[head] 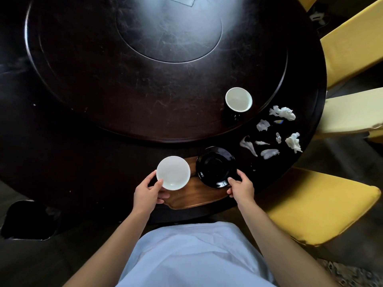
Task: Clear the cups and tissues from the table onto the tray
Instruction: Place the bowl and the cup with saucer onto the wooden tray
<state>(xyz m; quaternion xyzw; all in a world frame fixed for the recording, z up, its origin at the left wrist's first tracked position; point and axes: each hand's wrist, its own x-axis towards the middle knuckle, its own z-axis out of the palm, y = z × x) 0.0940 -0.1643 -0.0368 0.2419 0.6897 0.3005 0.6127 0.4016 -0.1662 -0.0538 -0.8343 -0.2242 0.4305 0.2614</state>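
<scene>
Tray mostly hidden under white bowl, saucer, both hands. Left hand fingers tucked beneath bowl, unseen. Cup dark body lost against table. Small scrap among tissues too small to identify.

No readable text, labels, brands, numbers or signs anywhere in view.
</scene>
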